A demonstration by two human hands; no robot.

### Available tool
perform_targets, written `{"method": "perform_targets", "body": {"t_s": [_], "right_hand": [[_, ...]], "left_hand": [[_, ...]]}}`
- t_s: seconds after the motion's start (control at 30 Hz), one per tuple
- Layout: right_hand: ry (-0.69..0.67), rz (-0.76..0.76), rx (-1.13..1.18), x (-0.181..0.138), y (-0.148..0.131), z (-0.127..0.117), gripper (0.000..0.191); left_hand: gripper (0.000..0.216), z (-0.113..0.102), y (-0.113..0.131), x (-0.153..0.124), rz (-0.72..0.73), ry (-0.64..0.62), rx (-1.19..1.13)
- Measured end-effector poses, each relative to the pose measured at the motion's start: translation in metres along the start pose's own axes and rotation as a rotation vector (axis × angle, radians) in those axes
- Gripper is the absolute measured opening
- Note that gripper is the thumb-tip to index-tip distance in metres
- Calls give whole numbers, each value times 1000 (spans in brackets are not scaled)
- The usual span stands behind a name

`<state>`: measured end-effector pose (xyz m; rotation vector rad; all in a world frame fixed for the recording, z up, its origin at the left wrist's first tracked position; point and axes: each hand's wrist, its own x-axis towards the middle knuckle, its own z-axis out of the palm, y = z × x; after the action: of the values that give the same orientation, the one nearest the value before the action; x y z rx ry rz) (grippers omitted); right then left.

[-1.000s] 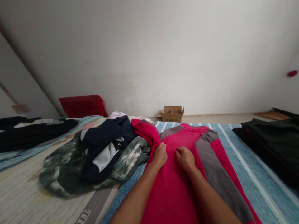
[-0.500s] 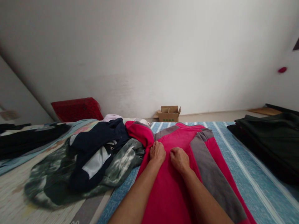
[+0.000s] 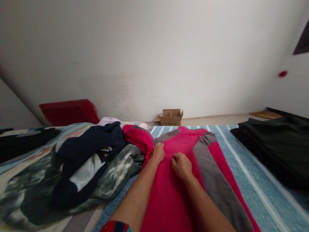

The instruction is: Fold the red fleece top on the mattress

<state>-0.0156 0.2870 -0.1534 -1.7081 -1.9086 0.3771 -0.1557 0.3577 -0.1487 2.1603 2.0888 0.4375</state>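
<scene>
Pink top (image 3: 166, 196) lies beneath both hands (image 3: 158, 153) (image 3: 182, 166), fingers curled in; whether they grip, I cannot tell.

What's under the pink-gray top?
Blue striped sheet shows along the edges of the pink-gray top, so likely runs beneath; anything else there is covered.

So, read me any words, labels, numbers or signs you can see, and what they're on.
No text is readable.
Cardboard box: green print along its front, too small and blurred to read.
Pink-and-grey top: no lettering I can make out.
</scene>
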Motion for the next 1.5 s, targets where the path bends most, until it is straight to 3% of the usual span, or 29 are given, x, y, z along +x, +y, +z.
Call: {"method": "perform_targets", "body": {"t_s": [0.37,0.47,0.57,0.87,1.5], "right_hand": [[-15,28,-12,-1,-4,-4,25],[-31,33,-17,-1,-5,-5,26],[-35,24,-23,0,-4,-5,27],[-50,28,-14,0,0,-1,29],[-64,56,-18,-1,-1,-8,29]], "left_hand": [[37,-3,13,0,14,15,142],[40,2,16,0,104,17,147],[43,10,16,0,189,-62,145],[62,4,22,1,60,-280,160],[68,12,21,11,29,-275,188]]}}
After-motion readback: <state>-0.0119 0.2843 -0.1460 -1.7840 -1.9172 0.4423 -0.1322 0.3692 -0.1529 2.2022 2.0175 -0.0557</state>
